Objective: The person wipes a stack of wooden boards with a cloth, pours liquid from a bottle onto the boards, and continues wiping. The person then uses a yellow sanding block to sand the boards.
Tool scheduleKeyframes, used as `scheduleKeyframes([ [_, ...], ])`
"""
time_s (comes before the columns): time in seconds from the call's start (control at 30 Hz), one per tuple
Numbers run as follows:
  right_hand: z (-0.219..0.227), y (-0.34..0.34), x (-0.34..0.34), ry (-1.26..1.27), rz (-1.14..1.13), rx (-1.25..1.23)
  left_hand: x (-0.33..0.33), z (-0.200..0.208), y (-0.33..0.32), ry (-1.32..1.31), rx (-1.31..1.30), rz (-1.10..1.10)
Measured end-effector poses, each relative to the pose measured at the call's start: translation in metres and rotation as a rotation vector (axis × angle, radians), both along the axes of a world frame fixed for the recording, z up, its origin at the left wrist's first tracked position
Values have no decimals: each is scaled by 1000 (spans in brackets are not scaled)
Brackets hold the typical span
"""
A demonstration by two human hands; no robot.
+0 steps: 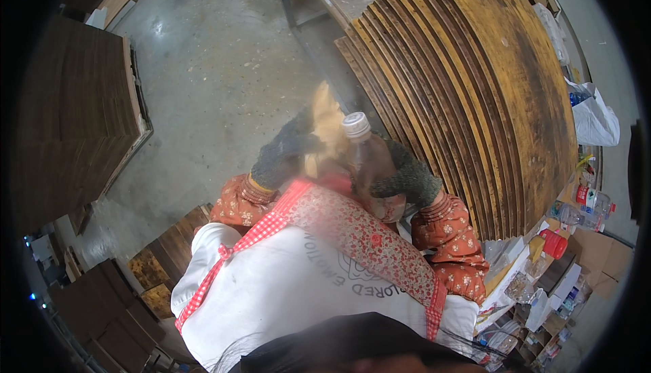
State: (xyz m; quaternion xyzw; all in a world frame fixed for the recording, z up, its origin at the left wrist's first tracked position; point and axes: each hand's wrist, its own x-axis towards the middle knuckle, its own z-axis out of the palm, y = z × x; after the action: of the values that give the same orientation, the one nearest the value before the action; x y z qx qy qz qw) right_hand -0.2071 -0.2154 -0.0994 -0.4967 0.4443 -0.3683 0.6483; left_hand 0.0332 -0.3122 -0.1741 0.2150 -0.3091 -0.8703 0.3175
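Black cloth [352, 346] sits below the right hand [410, 178], clamped round a bottle [369, 159] slackness could drop, and left hand [285, 152], gripping tan wad [327, 121].

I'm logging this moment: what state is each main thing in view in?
Bottle: capped
Right hand: gloved, holding the bottle
Tan item: blurred, kind unclear
Left hand: gloved, holding the tan item
Apron: worn, strap knotted
Boards at right: stacked
Boards at left: stacked
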Motion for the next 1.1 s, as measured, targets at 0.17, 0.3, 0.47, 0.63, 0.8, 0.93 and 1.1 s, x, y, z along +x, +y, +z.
scheduleKeyframes([
  [0.17, 17, -3, 4, -196, 38, 147, -4, -20, 3, -223, -159, 67],
  [0.3, 26, -8, 10, 67, 53, 2, -2, -28, -10, -349, -387, 74],
  [0.47, 27, -10, 7, 134, 44, -126, 1, -11, -13, -561, -881, 171],
  [0.63, 31, -8, 3, 363, 66, -288, -9, -8, -8, -405, -646, 226],
  [0.8, 38, -12, 9, 415, 78, -125, -14, -20, -11, -411, -666, 181],
  [0.93, 37, -14, 8, 352, 153, -106, -8, -26, -19, -388, -605, 189],
  [1.1, 19, -11, 14, 442, 66, -479, 10, -33, -29, -866, -1229, 0],
])
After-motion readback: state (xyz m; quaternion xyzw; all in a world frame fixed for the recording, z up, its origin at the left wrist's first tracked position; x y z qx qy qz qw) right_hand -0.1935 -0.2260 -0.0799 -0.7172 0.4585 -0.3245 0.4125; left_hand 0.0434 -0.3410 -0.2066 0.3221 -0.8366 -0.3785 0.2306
